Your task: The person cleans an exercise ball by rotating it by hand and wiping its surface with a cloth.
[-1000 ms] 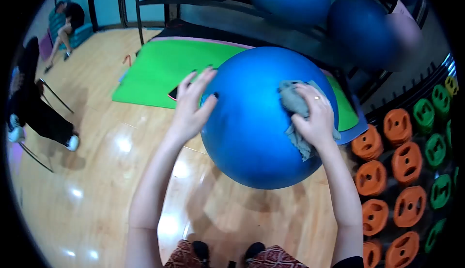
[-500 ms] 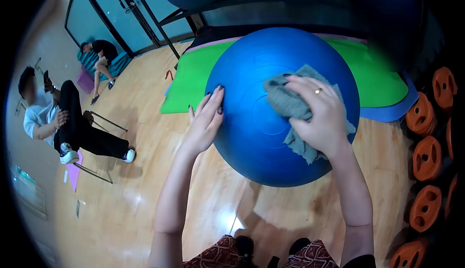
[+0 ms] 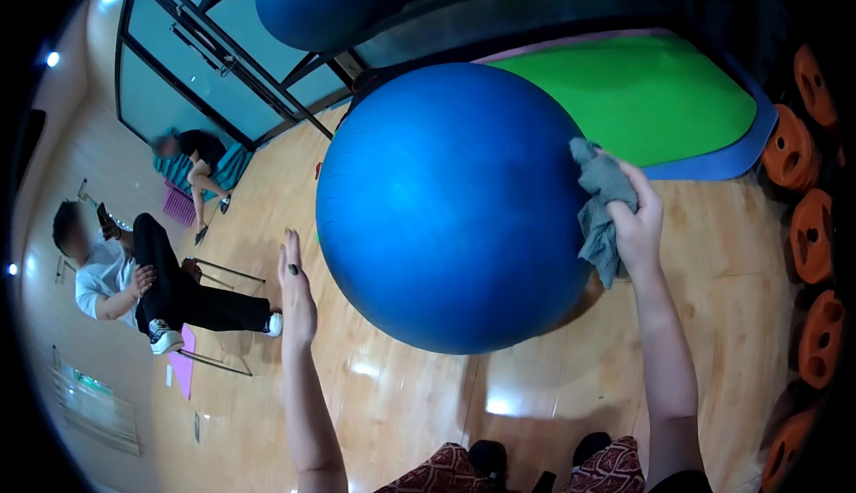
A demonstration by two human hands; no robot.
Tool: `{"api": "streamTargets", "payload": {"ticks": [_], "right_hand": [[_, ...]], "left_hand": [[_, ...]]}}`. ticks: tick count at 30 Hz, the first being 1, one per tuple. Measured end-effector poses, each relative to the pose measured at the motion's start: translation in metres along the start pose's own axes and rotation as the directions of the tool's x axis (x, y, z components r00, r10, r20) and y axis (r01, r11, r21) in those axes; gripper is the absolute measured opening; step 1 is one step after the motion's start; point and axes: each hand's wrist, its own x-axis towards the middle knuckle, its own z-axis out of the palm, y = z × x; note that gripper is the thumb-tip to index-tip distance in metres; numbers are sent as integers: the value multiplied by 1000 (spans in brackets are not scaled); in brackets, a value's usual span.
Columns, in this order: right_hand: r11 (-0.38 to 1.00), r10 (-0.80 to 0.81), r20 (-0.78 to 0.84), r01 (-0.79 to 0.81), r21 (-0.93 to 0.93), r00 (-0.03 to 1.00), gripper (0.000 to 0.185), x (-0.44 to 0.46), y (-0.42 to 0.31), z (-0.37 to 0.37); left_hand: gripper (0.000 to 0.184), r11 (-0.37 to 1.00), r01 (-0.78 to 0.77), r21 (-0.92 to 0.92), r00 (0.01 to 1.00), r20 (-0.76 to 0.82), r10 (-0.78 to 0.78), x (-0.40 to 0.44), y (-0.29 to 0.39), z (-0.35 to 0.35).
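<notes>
A large blue exercise ball [image 3: 446, 217] fills the middle of the view in front of me. Fingers closed, my right hand [image 3: 640, 225] grips a crumpled grey-green cloth [image 3: 604, 208] at the ball's right edge. The cloth lies against or just beside the ball; I cannot tell which. To the left of the ball, my left hand [image 3: 298, 292] is held upright with its fingers stretched out. A gap shows between that hand and the ball, and it holds nothing.
Green and blue mats [image 3: 642, 101] lie behind the ball. More blue balls [image 3: 330, 3] rest on a rack above. Orange weight plates [image 3: 811, 236] line the right side. At left, one person [image 3: 169, 270] sits on a chair and another [image 3: 201, 159] sits near the glass doors.
My left hand has come off the ball and moved left. My right hand, with the cloth, has gone from the ball's face to its right edge. The ball appears turned and larger.
</notes>
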Motion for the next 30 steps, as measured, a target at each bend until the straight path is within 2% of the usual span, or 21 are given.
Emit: {"api": "streamTargets", "payload": {"ticks": [1,6,8,9,10,11,12,13,14,15,16,22,24,25,26,29,30], "right_hand": [[999,-34,-52,35,11,998,45,0,3,3],[979,-104,-60,113,169,993,45,19,-32,44],[983,-158,-42,161,87,987,46,21,-29,56],[986,-159,-26,160,42,987,47,20,-22,60],[984,-166,-31,167,53,986,48,17,-16,67],[988,-145,-34,147,55,989,49,11,-8,75],[974,-225,-22,224,-39,974,47,5,-3,85],[901,-372,76,379,-212,925,41,-1,-9,94],[875,-401,186,435,-214,897,37,-9,-13,108],[803,-482,272,544,-242,833,34,-18,-15,123],[771,-500,335,586,-248,799,34,-28,-18,134],[867,-431,295,482,-128,853,40,-20,-7,114],[947,-245,184,275,-163,952,43,-10,15,100],[999,-14,180,21,-37,983,45,0,26,92],[968,216,201,-237,87,956,46,7,33,87],[952,306,137,-304,-36,942,47,16,7,86],[977,207,162,-195,-87,965,47,15,8,91]], "left_hand": [[61,1000,7,13,1000,8,-7,4,15,-4],[53,974,-176,145,983,-21,181,51,68,-6],[57,948,-13,317,993,113,-24,59,80,13],[68,908,-24,419,998,64,-4,58,78,23],[68,903,-27,429,998,67,-2,57,72,23],[76,897,-23,441,999,47,3,53,66,22],[84,893,-17,451,1000,26,6,46,62,20],[93,874,-2,486,1000,11,-4,39,61,18],[93,872,0,490,1000,15,-9,28,61,18],[94,884,-37,467,999,6,38,16,64,17],[95,892,-75,446,996,-4,86,4,65,16],[101,897,-33,442,998,-38,55,-45,36,4],[102,932,-124,341,987,-50,150,-53,28,3],[103,938,-107,330,990,-49,130,-57,31,4],[103,938,-111,327,990,-47,134,-58,34,6],[104,923,-167,346,982,-28,188,-58,45,15],[104,917,-182,356,979,-26,204,-57,51,17]]}}
